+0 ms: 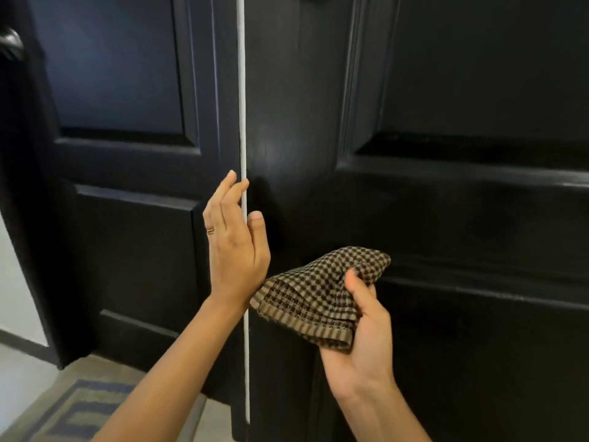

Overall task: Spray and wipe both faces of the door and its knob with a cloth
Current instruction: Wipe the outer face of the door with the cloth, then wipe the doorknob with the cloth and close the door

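Gripping the crumpled brown-and-black checked cloth (315, 291), the right hand (360, 327) sits just right of the left hand (236, 250), whose straight fingers touch the black panelled door (446, 202) at its white edge; dark round knob (11, 46) far up-left.

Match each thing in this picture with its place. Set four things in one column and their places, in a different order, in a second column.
Things:
1 cloth
2 left hand
3 knob
4 rug

Places:
A on the floor, bottom left
B in the right hand
C at the door, on its pale edge
D far left, high up

Pairs: 1-B, 2-C, 3-D, 4-A
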